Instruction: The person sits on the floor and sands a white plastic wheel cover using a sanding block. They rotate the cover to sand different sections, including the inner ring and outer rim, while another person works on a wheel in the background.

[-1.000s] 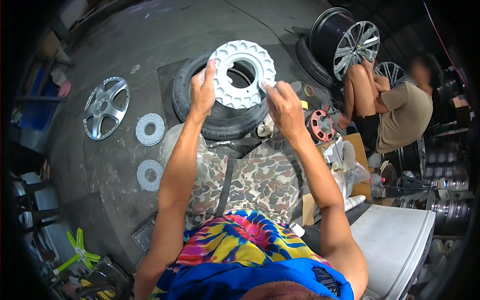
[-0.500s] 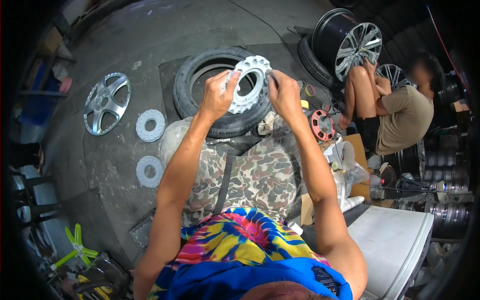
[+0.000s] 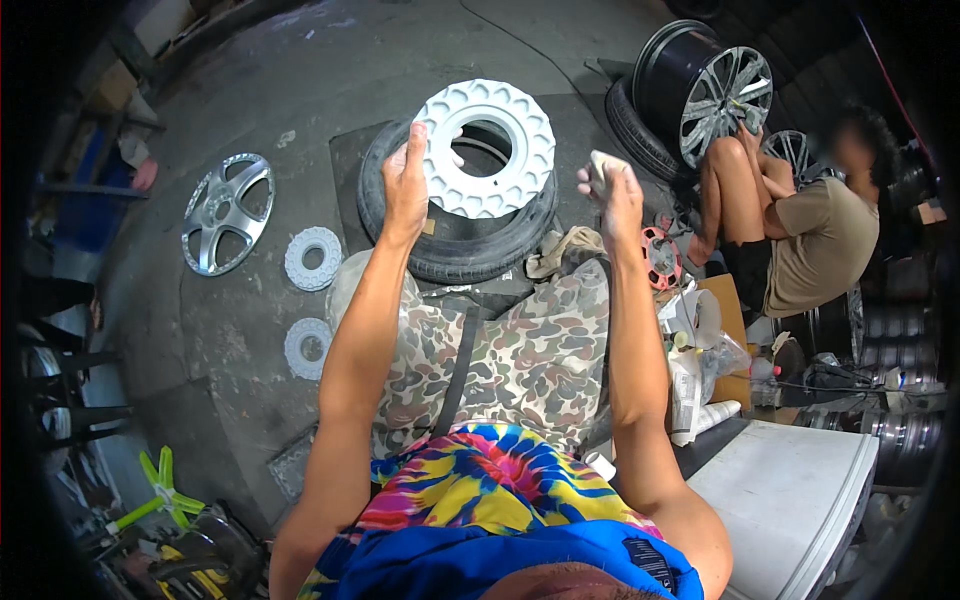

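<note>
My left hand point(image 3: 407, 190) grips the left edge of a pale grey ring point(image 3: 535, 150) with a scalloped rim and a row of shallow hollows. The ring's face is tilted up toward me, above a black tyre point(image 3: 455, 264) lying flat. Some fingers show through the ring's hole. To the right, apart from the ring, my right hand point(image 3: 622, 200) pinches a small pale pad point(image 3: 602, 165); its exact kind is unclear. Whitish dust coats the fingertips. Two similar rings, a far one point(image 3: 313, 280) and a nearer one point(image 3: 296, 350), lie on the dark mat to my left.
A silver five-spoke wheel face point(image 3: 222, 208) lies at far left. Beside my right knee are a crumpled cloth point(image 3: 565, 250) and a red reel point(image 3: 660, 260). Another person point(image 3: 825, 245) sits at right, at a large wheel point(image 3: 725, 105). A white-topped cabinet point(image 3: 770, 500) stands near right.
My right hand has let go of the ring's right edge and moved right, showing a pale pad. My left hand has turned the ring's face more toward me.
</note>
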Tool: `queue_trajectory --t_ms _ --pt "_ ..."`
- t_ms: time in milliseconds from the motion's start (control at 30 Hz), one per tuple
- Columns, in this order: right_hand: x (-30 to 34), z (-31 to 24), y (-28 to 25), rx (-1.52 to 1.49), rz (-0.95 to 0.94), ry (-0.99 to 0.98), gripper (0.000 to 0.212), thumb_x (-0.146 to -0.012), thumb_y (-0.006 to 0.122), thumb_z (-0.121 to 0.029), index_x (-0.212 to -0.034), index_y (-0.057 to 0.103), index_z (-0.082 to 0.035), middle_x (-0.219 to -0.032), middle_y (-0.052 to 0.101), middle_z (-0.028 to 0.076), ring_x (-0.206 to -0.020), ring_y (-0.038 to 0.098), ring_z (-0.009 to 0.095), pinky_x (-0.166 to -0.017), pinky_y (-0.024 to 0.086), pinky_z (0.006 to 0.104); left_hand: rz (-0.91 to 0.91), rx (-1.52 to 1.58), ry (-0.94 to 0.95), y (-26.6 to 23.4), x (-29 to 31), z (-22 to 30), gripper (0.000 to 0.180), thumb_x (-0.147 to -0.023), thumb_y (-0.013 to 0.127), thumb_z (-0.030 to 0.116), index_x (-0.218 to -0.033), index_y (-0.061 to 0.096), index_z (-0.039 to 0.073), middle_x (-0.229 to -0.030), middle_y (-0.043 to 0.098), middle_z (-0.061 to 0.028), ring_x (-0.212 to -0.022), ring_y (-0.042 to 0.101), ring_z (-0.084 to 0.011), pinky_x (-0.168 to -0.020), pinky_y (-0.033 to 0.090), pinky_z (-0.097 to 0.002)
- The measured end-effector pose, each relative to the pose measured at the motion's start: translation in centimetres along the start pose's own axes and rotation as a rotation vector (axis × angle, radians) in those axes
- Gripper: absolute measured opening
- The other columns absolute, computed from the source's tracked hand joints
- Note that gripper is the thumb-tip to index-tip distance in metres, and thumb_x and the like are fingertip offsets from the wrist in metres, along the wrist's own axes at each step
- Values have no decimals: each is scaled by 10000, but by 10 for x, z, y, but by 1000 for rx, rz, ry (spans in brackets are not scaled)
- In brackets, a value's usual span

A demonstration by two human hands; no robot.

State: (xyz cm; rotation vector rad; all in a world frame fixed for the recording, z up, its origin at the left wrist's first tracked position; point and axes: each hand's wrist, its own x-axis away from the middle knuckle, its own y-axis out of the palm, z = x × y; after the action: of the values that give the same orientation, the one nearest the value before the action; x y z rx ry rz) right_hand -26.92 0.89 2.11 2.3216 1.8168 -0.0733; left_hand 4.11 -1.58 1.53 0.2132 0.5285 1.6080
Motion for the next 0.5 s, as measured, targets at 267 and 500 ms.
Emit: queue_trajectory --t_ms 267,500 --pt "20 2 4 66 -49 65 291 -1176 650 -286 -1307 652 -27 -1046 738 89 -782 692 152 -680 567 295 -60 16 -28 -4 -3 2 647 -1220 497 525 -1314 750 -63 -990 813 -111 -869 772 -140 -819 619 -294" --pt "21 -3 42 -134 -14 91 289 -1065 838 -219 -1234 689 -37 -1029 756 30 -824 700 105 -708 576 268 -186 -43 -127 -4 -1 -3 716 -1235 403 555 -1323 746 -67 -1047 829 -133 -903 791 -163 -877 635 -317"
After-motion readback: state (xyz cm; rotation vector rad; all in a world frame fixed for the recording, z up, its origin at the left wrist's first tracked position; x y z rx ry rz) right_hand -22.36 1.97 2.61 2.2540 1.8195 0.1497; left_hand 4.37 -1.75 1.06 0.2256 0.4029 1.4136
